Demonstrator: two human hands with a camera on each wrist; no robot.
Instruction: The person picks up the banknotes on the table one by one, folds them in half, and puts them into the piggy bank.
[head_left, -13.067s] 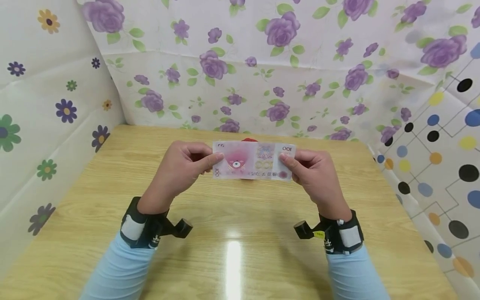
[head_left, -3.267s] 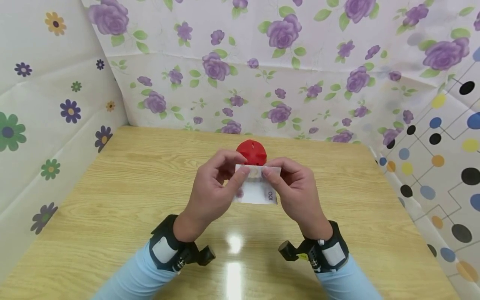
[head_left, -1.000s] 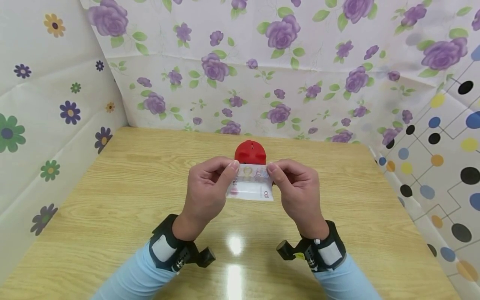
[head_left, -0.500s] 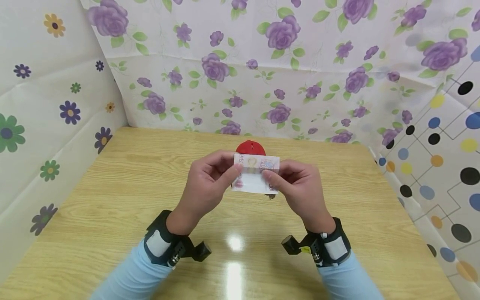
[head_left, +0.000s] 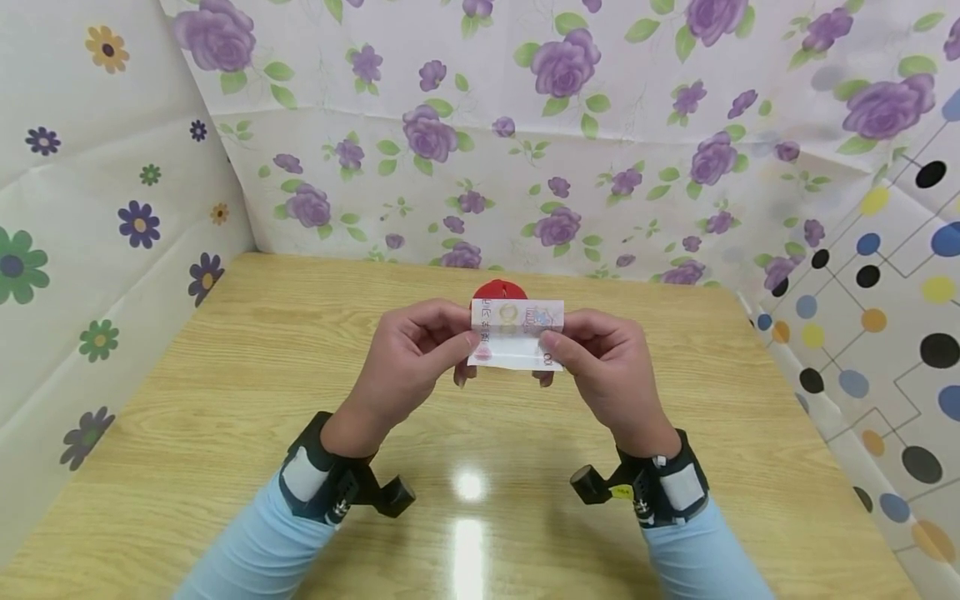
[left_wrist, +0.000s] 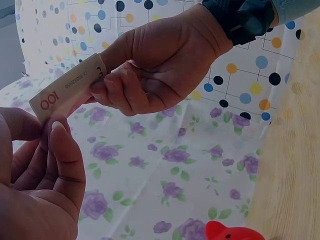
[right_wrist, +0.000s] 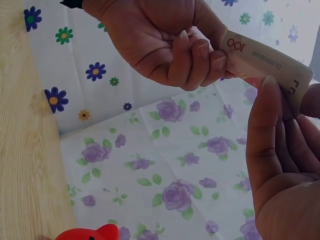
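A folded play banknote [head_left: 517,335], pale with pink and gold print, is held up level between both hands above the table. My left hand [head_left: 412,358] pinches its left end, thumb on the near face and fingers behind. At the other end my right hand [head_left: 611,367] pinches it likewise. The left wrist view shows the back of the banknote [left_wrist: 67,87] with a red 100, and the right wrist view shows the same note [right_wrist: 267,60] bent along a fold. Behind it, a red piggy bank [head_left: 500,290] with a slot on top is mostly hidden.
The wooden table [head_left: 262,333] carries the piggy bank near its far side. Floral cloth [head_left: 427,133] hangs at the back, flower-print cloth [head_left: 75,250] at left and dotted cloth [head_left: 870,333] at right.
The banknote, full length and flat 13 seconds ago, is now folded shorter. Over the last second both hands have raised it slightly, covering more of the piggy bank, and the grips have shifted.
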